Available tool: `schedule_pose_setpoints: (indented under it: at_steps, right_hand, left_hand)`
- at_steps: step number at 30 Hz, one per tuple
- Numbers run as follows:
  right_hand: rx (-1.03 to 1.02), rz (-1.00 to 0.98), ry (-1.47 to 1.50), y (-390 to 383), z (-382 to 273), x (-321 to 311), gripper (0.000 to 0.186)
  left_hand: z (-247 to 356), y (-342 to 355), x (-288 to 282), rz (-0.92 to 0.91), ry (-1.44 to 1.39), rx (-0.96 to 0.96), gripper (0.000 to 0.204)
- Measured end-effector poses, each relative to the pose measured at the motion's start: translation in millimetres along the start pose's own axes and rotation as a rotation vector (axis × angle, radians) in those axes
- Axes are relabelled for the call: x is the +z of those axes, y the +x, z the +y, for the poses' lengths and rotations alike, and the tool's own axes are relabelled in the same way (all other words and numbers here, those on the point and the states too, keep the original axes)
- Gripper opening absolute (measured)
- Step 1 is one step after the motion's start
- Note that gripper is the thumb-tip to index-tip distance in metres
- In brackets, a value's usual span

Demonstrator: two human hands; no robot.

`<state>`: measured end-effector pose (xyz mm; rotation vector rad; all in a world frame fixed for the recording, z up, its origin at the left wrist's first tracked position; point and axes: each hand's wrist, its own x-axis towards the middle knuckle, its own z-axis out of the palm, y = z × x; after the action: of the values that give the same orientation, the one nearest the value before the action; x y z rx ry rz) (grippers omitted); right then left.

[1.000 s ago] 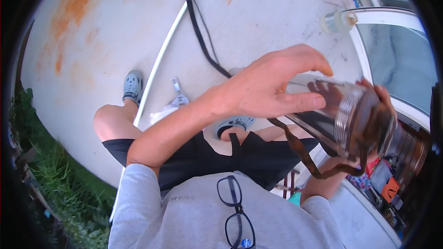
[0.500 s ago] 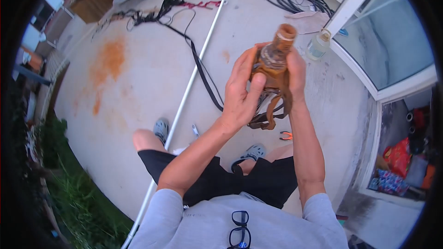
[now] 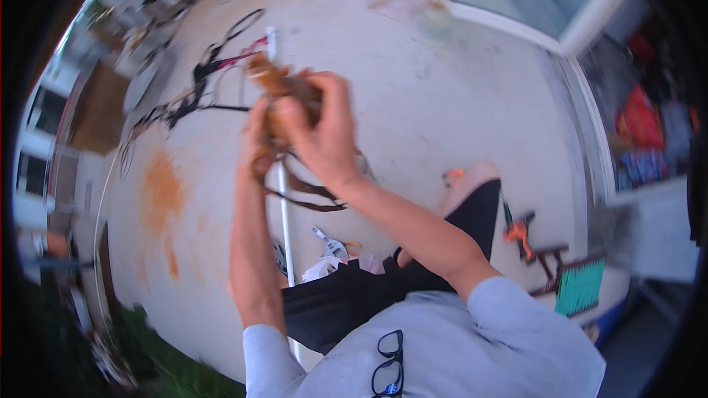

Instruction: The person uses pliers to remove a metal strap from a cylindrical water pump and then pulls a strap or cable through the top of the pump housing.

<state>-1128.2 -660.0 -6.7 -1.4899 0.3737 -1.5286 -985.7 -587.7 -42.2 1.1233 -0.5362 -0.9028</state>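
brown bottle [image 3: 274, 88] held up at chest height over concrete floor [image 3: 442, 118] | right hand [image 3: 324, 133] fingers wrapped shut on bottle, blurred | left hand [image 3: 258, 140] closed on lower part, brown strap [image 3: 310, 191] dangling | advice: steady grip, strap clear of fingers

Both of the person's bare arms are raised in front of the body, hands brought together.

The left forearm rises almost straight up from a grey short sleeve, and the left hand [image 3: 259, 140] sits partly hidden behind the other, fingers curled closed. The right arm comes in from the lower right, bent at the elbow and slanting up to the left; the right hand [image 3: 324, 136] is closed in a grip too, knuckles and back facing the camera (fingertips blurred), touching the left hand.
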Motion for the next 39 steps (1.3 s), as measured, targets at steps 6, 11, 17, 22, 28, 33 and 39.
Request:
schedule_pose_setpoints:
  at_steps: [6,11,17,22,28,33,39]
  right_hand:
    - [0.014,-0.151,0.057,8,4,-49,0.049]
    - [0.467,-0.297,0.418,32,-7,-143,0.036]
    - [0.762,0.091,0.07,-10,176,-300,0.018]
    - [1.275,-0.253,-0.235,-197,346,-463,0.033]
    - [1.636,0.054,-0.76,-272,430,-481,0.067]
    - [1.619,-0.193,-1.18,-260,470,-466,0.092]
    - [1.614,-0.071,-1.344,-263,461,-461,0.096]
  left_hand:
    - [54,-21,43,-0.238,0.294,0.077,0.09]
    - [62,-41,100,-0.134,0.813,0.334,0.097]
    - [64,-51,106,0.133,0.969,0.449,0.072]
    - [51,-45,106,0.11,1.013,0.437,0.089]
    - [50,-48,115,0.12,0.924,0.367,0.091]
    - [58,-54,114,0.128,0.951,0.37,0.092]
    - [60,-53,111,0.103,1.003,0.288,0.099]
